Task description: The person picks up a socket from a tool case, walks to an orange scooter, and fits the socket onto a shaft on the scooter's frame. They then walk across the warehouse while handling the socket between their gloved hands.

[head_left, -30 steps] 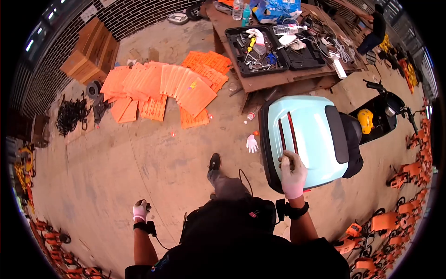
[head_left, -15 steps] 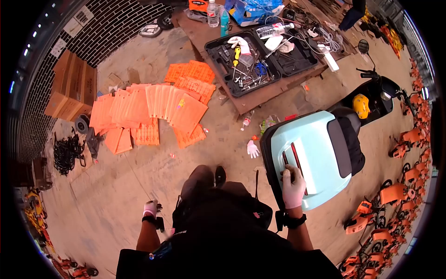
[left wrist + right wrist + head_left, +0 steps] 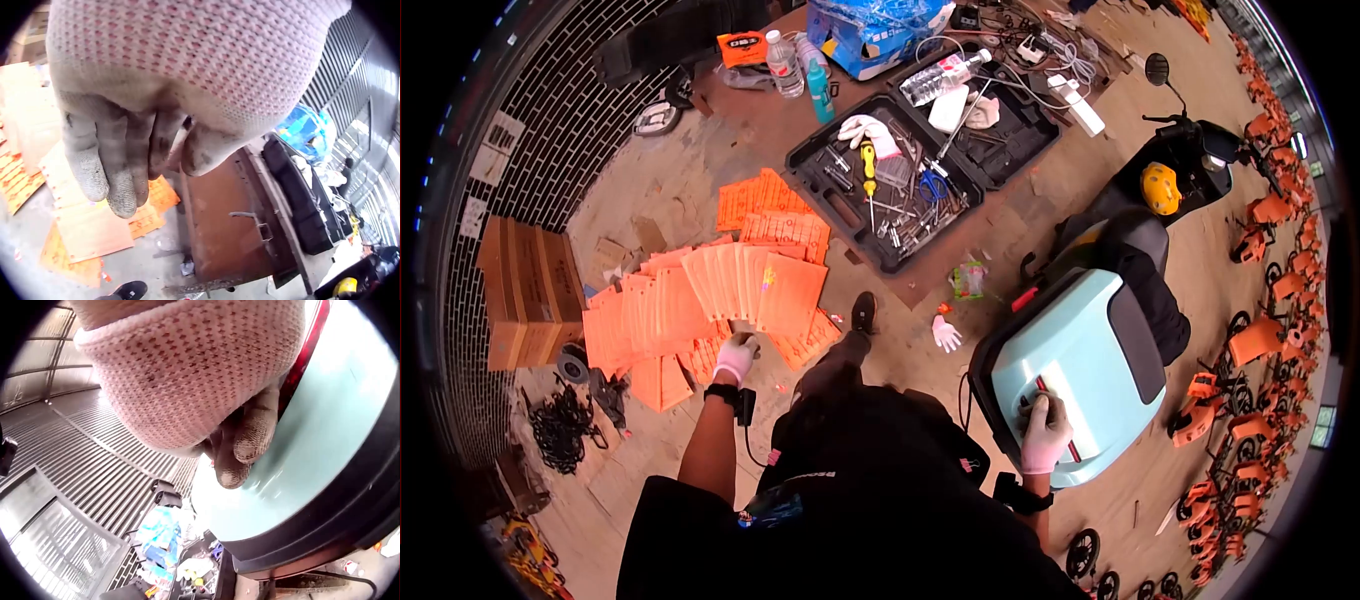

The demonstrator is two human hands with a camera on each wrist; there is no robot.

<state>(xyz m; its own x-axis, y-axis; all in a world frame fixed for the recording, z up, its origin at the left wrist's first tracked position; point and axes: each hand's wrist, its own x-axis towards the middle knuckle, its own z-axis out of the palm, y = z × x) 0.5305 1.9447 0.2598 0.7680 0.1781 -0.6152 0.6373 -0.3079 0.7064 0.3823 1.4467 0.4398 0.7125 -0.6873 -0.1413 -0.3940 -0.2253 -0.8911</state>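
Note:
My right hand (image 3: 1046, 432), in a pale knit glove with grimy fingers, is over the mint-green lid of a scooter's top box (image 3: 1090, 345). Its bent fingertips (image 3: 253, 434) are right at the lid surface, beside a red strip (image 3: 306, 362); I cannot tell whether something small sits between them. My gloved left hand (image 3: 737, 357) hangs in the air with loosely bent fingers and holds nothing. In the head view it overlaps the near edge of the spread orange panels (image 3: 660, 310) on the floor.
An open toolbox (image 3: 880, 250) with screwdrivers and sockets lies on a brown table. A loose pink glove (image 3: 946, 334) is on the floor by the scooter, which carries a yellow helmet (image 3: 1160, 188). Cardboard boxes (image 3: 530, 290) stand at the left wall; orange bikes (image 3: 1255, 345) line the right.
The view has turned, and the toolbox and panels look nearer. My left hand has risen and come forward toward the panels. My right hand has stayed at the box lid beside the red strips.

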